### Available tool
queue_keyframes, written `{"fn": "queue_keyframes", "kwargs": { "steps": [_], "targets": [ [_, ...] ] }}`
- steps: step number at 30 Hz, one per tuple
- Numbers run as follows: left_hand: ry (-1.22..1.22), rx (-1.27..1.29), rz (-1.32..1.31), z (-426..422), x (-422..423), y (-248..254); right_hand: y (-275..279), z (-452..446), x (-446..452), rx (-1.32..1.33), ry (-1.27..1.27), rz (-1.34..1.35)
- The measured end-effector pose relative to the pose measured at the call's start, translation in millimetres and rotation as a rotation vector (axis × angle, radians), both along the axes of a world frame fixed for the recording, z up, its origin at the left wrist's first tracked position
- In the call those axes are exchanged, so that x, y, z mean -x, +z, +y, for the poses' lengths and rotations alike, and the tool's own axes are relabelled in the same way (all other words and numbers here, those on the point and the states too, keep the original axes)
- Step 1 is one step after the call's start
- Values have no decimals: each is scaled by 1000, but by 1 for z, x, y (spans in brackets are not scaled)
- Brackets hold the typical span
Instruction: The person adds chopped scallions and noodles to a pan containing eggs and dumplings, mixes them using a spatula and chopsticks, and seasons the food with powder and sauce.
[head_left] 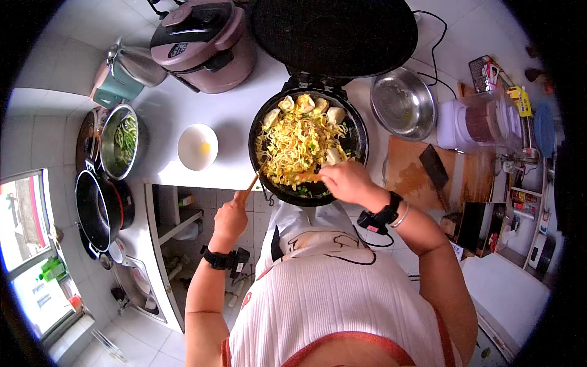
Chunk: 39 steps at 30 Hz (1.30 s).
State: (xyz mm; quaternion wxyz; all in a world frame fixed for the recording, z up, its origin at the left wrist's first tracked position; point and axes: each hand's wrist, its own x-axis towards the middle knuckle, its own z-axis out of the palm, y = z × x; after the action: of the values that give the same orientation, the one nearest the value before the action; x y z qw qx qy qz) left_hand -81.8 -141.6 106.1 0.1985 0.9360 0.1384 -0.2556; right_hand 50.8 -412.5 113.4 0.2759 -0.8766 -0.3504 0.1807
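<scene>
A round black electric pan lies open on the counter, its lid raised behind it. Yellow noodles with egg and green bits fill much of the pan, with several dumplings around their edge. My left hand is closed on a thin wooden utensil whose upper end reaches the pan's left front rim. Over the right front of the pan, my right hand is closed on another wooden utensil, which points left into the noodles. Its tip is hidden among the food.
Left of the pan stands a white bowl with some yellow liquid; beyond is a metal bowl of green vegetables. A pressure cooker sits behind. To the right are an empty metal bowl and a cutting board with a cleaver.
</scene>
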Motion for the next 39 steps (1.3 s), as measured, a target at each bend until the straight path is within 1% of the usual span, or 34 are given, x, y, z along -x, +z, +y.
{"fn": "queue_keyframes", "kwargs": {
  "steps": [2, 4, 5, 7, 8, 10, 12, 14, 15, 16, 18, 20, 21, 22, 24, 26, 27, 28, 31, 33, 34, 35, 36, 38, 39],
  "targets": [
    [-20, 12, -19, 3, 2, -7, -4, 19, 5, 31, 92, -1],
    [-39, 22, -39, 3, 2, -13, -16, 35, 4, 27, 112, -90],
    [-42, 18, -3, 2, 1, -14, -14, 36, 1, 70, 83, -72],
    [-44, 12, 35, 3, 1, -12, -6, 30, -14, 175, 71, -65],
    [-50, 10, 27, 2, 0, -10, 1, 21, -19, 191, 24, -98],
    [-56, 14, 13, 2, 0, -11, 20, 2, -18, 104, 3, -258],
    [-56, 24, -8, 2, 2, -15, 30, -10, -6, 136, 31, -299],
    [-54, 32, -18, 0, 1, -17, 28, -16, 11, 235, 156, -225],
    [-54, 35, -24, -1, -1, -17, 19, -17, 17, 213, 248, -285],
    [-56, 36, -27, -2, -2, -18, 15, -15, 22, 290, 304, -273],
    [-42, 56, -46, -3, -4, -19, 11, -12, 20, 239, 277, -394],
    [-40, 45, -58, -1, -7, -22, 9, -13, 5, 239, 154, -436],
    [-37, 37, -75, 0, -10, -24, 14, -17, -3, 278, 113, -334],
    [-39, 37, -78, 1, -13, -26, 19, -23, -11, 241, 39, -293],
    [15, 58, -122, 6, -17, -32, 34, -41, -18, 55, -198, -162],
    [31, 95, -114, 13, -24, -44, 38, -64, -25, 38, -440, 42],
    [34, 139, -114, 16, -26, -51, 29, -81, -29, 11, -485, 78],
    [39, 183, -114, 17, -29, -57, 12, -95, -31, -35, -551, 14],
    [40, 215, -129, 13, -44, -69, -36, -119, -42, -15, -625, 29],
    [43, 263, -181, 7, -53, -76, -69, -121, -48, -147, -707, 218],
    [46, 311, -232, 3, -59, -78, -76, -116, -51, -150, -707, 217],
    [118, 305, -172, -4, -65, -76, -80, -103, -53, -260, -789, 427],
    [114, 303, -171, -6, -68, -80, -85, -91, -54, -372, -865, 638],
    [18, 360, -246, -10, -73, -91, -98, -71, -57, -493, -781, 713],
    [21, 392, -271, -11, -72, -95, -100, -64, -59, -451, -748, 732]
  ]
}}
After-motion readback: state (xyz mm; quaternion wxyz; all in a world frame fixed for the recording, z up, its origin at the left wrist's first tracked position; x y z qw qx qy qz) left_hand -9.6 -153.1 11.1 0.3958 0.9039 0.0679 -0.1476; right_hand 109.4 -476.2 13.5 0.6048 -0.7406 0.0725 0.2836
